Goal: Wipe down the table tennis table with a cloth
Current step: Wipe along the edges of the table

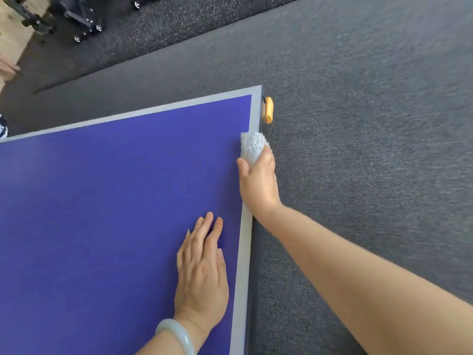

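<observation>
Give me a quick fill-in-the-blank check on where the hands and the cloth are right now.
1. The right hand grips the cloth, while the left hand holds ____.
2. The left hand lies palm ____ on the table.
3. The pale bracelet sits on the ____ wrist.

Missing words: nothing; down; left.

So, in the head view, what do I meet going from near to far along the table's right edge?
Pale bangle → left hand flat on the table tennis table → right hand → cloth it grips → orange fitting by the corner → dark wheeled frame.
</observation>
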`<action>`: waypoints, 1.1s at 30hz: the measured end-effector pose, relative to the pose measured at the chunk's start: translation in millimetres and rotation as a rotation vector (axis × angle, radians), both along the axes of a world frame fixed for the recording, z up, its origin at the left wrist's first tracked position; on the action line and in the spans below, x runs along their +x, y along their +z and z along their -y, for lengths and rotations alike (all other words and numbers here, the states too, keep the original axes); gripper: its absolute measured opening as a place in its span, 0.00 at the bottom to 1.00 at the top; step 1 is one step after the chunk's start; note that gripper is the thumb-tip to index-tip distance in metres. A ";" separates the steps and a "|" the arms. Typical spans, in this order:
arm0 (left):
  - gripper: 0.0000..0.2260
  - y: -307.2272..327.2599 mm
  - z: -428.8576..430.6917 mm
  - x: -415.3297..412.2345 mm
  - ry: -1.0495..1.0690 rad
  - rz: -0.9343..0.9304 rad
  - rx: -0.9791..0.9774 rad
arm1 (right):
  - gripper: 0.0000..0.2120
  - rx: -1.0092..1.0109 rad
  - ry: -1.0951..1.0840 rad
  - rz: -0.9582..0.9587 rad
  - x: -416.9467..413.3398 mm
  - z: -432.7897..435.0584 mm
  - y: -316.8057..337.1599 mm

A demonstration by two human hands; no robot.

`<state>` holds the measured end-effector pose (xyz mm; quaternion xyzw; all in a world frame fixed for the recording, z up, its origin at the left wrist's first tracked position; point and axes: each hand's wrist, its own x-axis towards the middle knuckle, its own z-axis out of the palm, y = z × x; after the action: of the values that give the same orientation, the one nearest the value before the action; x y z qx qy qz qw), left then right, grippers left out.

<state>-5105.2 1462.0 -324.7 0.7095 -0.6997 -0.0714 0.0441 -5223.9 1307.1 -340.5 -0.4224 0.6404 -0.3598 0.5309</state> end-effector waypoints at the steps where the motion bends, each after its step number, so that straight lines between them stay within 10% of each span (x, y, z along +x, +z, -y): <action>1: 0.23 0.0 -0.1 0.2 -0.005 -0.001 0.001 | 0.31 0.040 -0.017 -0.013 -0.5 17.1 0.4; 8: 0.24 -1.7 -0.7 1.1 -0.004 -0.012 0.000 | 0.29 0.133 -0.085 0.043 -8.5 109.0 5.2; 17: 0.24 2.1 -1.3 0.6 -0.006 -0.011 -0.004 | 0.34 -0.118 0.082 0.028 7.0 -102.2 -2.9; 24: 0.25 2.0 -1.1 0.2 -0.013 -0.015 0.008 | 0.31 0.118 -0.052 0.186 -17.7 92.8 10.1; 33: 0.21 7.5 4.8 -1.2 -0.029 0.069 0.003 | 0.30 0.155 -0.113 0.150 -15.5 110.7 10.6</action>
<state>-5106.5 1457.1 -317.3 0.7014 -0.7109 -0.0489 0.0178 -5239.4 1196.4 -329.9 -0.3151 0.6476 -0.3693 0.5872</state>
